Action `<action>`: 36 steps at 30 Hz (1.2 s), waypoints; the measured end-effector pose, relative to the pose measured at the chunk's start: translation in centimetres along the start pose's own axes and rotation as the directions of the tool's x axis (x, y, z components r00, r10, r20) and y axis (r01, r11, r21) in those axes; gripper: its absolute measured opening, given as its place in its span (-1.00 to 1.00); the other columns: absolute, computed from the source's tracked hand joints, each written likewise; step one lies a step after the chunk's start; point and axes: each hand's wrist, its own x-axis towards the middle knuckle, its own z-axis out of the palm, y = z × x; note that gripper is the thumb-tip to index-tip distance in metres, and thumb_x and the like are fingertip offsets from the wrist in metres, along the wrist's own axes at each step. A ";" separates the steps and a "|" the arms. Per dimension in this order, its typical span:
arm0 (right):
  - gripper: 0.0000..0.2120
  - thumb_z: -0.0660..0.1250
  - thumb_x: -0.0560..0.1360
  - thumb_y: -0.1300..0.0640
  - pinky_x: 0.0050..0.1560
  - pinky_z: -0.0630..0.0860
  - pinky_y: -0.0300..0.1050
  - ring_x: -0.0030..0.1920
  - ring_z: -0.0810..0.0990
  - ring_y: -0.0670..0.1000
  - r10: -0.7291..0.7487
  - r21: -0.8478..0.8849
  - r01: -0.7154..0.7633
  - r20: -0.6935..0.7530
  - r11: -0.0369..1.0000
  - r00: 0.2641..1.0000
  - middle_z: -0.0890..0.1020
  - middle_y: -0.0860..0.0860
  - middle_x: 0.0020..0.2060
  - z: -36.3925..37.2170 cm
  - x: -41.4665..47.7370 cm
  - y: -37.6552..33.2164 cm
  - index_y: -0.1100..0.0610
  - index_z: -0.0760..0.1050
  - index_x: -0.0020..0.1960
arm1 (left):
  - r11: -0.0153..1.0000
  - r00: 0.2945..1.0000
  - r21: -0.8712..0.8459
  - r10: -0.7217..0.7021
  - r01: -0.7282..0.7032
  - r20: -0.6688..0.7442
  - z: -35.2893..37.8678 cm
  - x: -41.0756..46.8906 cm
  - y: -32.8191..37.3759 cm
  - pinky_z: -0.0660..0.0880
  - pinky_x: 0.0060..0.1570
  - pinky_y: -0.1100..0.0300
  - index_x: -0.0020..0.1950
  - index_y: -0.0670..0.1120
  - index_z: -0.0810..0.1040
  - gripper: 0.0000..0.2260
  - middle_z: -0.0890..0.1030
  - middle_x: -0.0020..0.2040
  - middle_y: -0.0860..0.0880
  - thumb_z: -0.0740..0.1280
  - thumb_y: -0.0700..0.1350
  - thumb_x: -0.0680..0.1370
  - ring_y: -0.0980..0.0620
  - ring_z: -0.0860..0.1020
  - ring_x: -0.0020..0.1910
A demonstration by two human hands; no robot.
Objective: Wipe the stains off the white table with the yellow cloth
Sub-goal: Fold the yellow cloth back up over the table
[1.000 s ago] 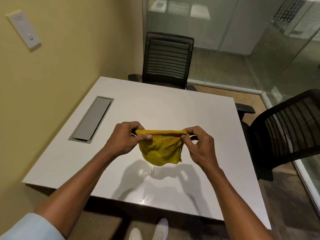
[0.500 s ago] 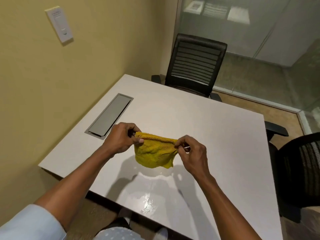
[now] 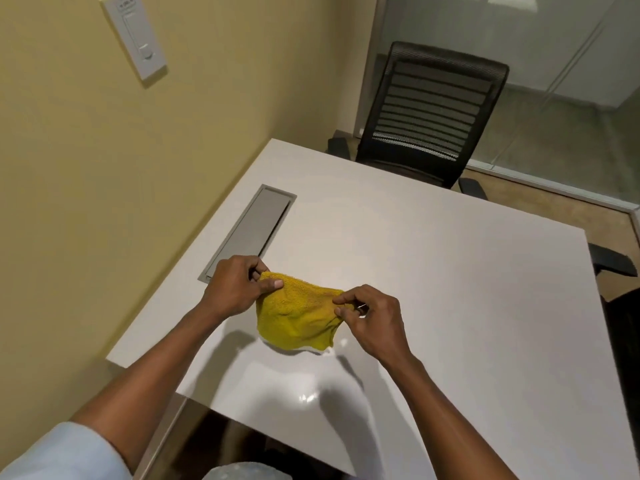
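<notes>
The yellow cloth [image 3: 297, 317] hangs stretched between both hands just above the white table [image 3: 450, 289], its lower edge close to or touching the surface. My left hand [image 3: 239, 289] pinches the cloth's top left corner between thumb and curled fingers. My right hand [image 3: 372, 317] pinches the top right corner the same way. A small wet, shiny patch [image 3: 306, 396] shows on the table near its front edge, below the cloth. No other stains are plain to see.
A grey cable hatch [image 3: 252, 230] is set into the table by the yellow wall on the left. A black mesh chair [image 3: 433, 116] stands at the far side. Another dark chair [image 3: 620, 306] is at the right edge. A wall switch plate [image 3: 135, 36] is mounted high on the left.
The view has swung left and nearer to the table. Both hands have kept their pinch on the cloth and lowered it closer to the surface, with the right hand dropping a little.
</notes>
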 end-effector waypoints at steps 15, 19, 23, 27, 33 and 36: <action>-0.77 0.37 0.54 0.34 0.14 0.57 0.01 0.10 0.67 0.15 0.210 -0.287 -0.199 0.007 0.937 0.978 0.71 0.11 0.09 10.5 14.6 4.2 0.17 0.70 0.14 | 0.993 1.000 0.115 0.002 -0.005 0.030 2.8 18.8 -7.6 0.44 -0.34 0.27 -0.12 -0.04 0.67 -0.81 0.72 -0.18 -0.04 0.64 -0.03 0.45 0.05 0.62 -0.30; -0.74 0.32 0.55 0.34 0.12 0.56 0.02 0.13 0.64 0.22 0.240 -0.367 -0.204 0.055 0.908 0.969 0.67 0.18 0.11 11.3 16.9 5.8 0.21 0.68 0.17 | 0.995 0.999 0.102 0.010 -0.014 0.039 4.9 21.7 -8.6 0.39 -0.32 0.27 -0.09 -0.09 0.69 -0.85 0.70 -0.20 -0.02 0.61 -0.09 0.47 -0.01 0.63 -0.24; -0.64 0.28 0.61 0.19 0.39 0.48 0.10 0.44 0.46 0.24 0.353 -0.440 -0.273 0.110 0.855 0.929 0.46 0.20 0.46 12.1 17.3 6.9 0.10 0.56 0.39 | 0.993 0.996 0.103 0.042 -0.050 0.075 6.3 22.5 -9.1 0.57 -0.15 0.16 0.15 -0.16 0.69 -0.77 0.74 -0.02 -0.14 0.55 -0.16 0.52 -0.15 0.71 -0.05; -0.51 0.30 0.61 0.14 0.38 0.47 0.11 0.49 0.39 0.28 0.329 -0.458 -0.249 0.101 0.853 0.939 0.25 0.13 0.55 13.5 15.9 6.9 0.04 0.36 0.53 | 0.967 0.974 0.192 0.132 -0.167 0.183 6.6 21.7 -10.5 0.65 0.21 -0.12 0.58 -0.19 0.40 -0.32 0.61 0.39 -0.22 0.59 -0.13 0.52 -0.23 0.66 0.27; -0.02 0.41 0.55 -0.21 0.61 0.23 0.14 0.67 0.02 0.25 0.220 -0.598 0.042 0.358 0.800 0.908 -0.06 0.24 0.67 15.9 15.0 7.0 0.20 -0.05 0.68 | 0.674 0.759 0.486 0.174 -0.556 0.628 7.1 21.7 -14.1 0.13 0.67 -0.09 0.75 -0.12 -0.13 0.17 -0.17 0.76 -0.10 0.53 0.32 0.44 -0.13 -0.10 0.75; 0.19 0.49 0.44 -0.30 0.63 0.18 0.22 0.68 -0.13 0.31 0.288 -0.665 0.053 0.393 0.745 0.873 -0.18 0.28 0.67 17.0 15.3 7.2 0.23 -0.18 0.68 | 0.538 0.718 0.553 0.152 -0.637 0.679 7.6 22.0 -15.5 -0.13 0.71 -0.07 0.72 -0.16 -0.27 0.26 -0.30 0.73 -0.17 0.44 0.45 0.42 -0.17 -0.24 0.74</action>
